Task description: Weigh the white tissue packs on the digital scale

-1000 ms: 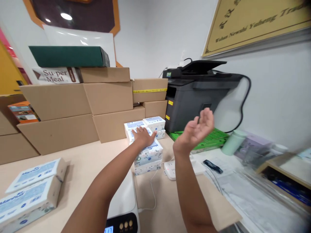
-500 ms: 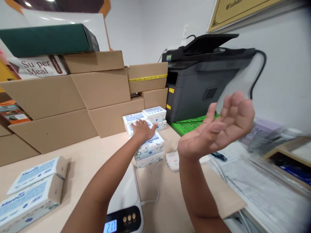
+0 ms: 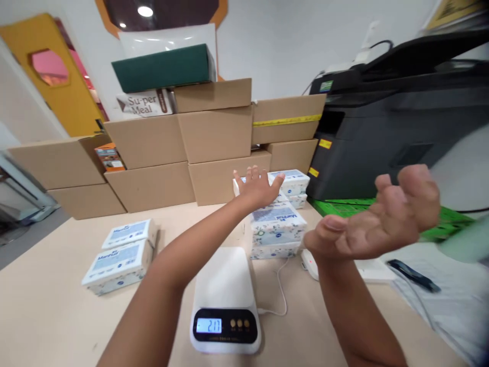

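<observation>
My left hand [image 3: 257, 191] reaches forward with its fingers spread, over the rear of the stacked tissue packs [image 3: 277, 219]; whether it touches them I cannot tell. These packs are white and blue, printed "Manhua", and more of them [image 3: 292, 178] sit right behind. My right hand [image 3: 382, 221] is raised to the right of the stack, palm up, with loosely bent fingers apart and nothing in it. Between my forearms lies a white digital scale [image 3: 225, 280], its platform bare and its lit display reading 2.17. Two more tissue packs [image 3: 120, 260] lie side by side left of it.
Cardboard boxes [image 3: 214, 135] form a wall along the back, topped by a dark green box [image 3: 164, 67]. A black printer [image 3: 385, 137] stands at the right above a green crate [image 3: 344, 206]. A white power strip [image 3: 310, 262] and thin cable [image 3: 283, 295] lie nearby.
My view has swung left, so the table's things appear farther right. My left hand stays over the tissue packs, fingers more spread. My right hand remains raised, its fingers bent more.
</observation>
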A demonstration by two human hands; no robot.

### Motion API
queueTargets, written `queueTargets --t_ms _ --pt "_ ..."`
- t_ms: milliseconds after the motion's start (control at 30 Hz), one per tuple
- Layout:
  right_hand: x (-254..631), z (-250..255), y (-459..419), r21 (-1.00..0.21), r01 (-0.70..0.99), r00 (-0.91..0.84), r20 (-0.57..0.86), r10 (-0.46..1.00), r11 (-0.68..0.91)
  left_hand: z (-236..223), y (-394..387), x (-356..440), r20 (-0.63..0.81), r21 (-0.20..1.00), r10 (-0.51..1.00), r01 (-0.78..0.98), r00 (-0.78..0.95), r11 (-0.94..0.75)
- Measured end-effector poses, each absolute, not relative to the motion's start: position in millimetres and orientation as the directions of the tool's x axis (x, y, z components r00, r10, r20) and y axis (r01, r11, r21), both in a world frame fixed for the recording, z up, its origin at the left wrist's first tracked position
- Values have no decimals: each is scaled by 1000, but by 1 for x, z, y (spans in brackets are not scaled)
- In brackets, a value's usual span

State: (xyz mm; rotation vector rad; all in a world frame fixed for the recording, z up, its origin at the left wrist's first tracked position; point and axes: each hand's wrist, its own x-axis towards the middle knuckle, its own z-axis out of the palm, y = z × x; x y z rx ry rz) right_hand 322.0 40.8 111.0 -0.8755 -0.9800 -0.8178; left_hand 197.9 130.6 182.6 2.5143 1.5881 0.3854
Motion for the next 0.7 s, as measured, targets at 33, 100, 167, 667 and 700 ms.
queueTargets --t_ms 33,100,167,667,700 --pt "318 112 40 -166 892 275 938 -212 421 191 122 178 153 262 897 858 414 -441" --pt "307 115 39 -43 887 179 950 -256 460 206 102 128 170 265 897 858 408 -440" --pt "294 117 37 19 834 153 952 -265 551 216 81 62 211 271 915 879 343 -392" --pt "46 56 80 -951 -9 -102 308 946 309 64 26 -320 -162 909 825 -407 -541 -88" --pt "29 54 93 -960 23 -113 274 955 278 57 27 -323 -201 891 814 -446 -544 -78"
